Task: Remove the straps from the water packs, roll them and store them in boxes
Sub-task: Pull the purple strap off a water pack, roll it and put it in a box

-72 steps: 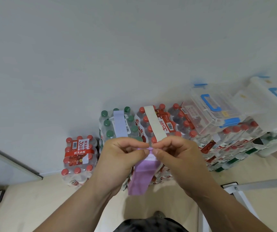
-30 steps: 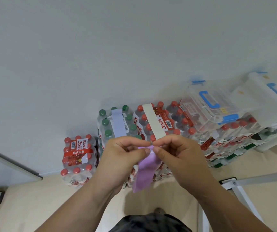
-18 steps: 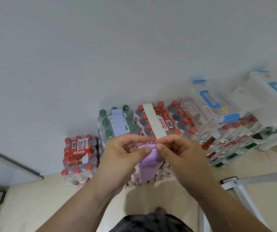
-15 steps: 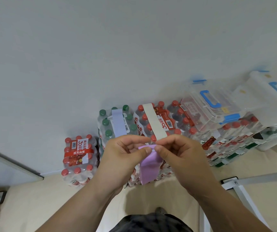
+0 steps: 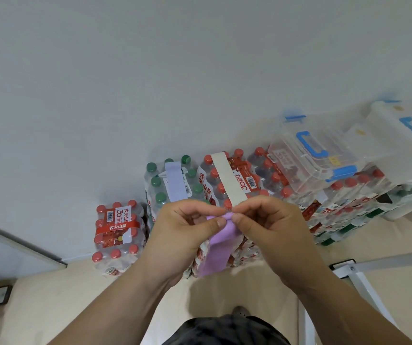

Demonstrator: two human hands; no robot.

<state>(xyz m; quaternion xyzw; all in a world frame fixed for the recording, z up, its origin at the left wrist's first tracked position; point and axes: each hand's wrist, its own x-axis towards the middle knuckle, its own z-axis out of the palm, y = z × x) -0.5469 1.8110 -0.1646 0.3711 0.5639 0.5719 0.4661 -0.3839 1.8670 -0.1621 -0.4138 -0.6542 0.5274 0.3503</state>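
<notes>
A purple strap (image 5: 216, 247) hangs in front of me, pinched at its rolled top end between my left hand (image 5: 185, 235) and my right hand (image 5: 269, 232). Its free tail drops toward the floor. Behind my hands stand water packs against the wall: a green-capped pack (image 5: 160, 185) with a pale blue strap (image 5: 175, 181) over it, and a red-capped pack (image 5: 212, 175) with a beige strap (image 5: 227, 180) over it. A clear box with blue handle and latches (image 5: 311, 158) rests on the packs to the right.
A smaller stack of red-capped packs (image 5: 116, 235) stands apart at the left by the wall. Another clear box with a blue handle (image 5: 403, 143) sits at the far right. A white metal frame (image 5: 364, 285) crosses the floor at the lower right. More packs (image 5: 349, 210) line the right side.
The hanging purple tail has grown shorter as its top end is rolled up between my fingers. Both hands stayed at about the same spot.
</notes>
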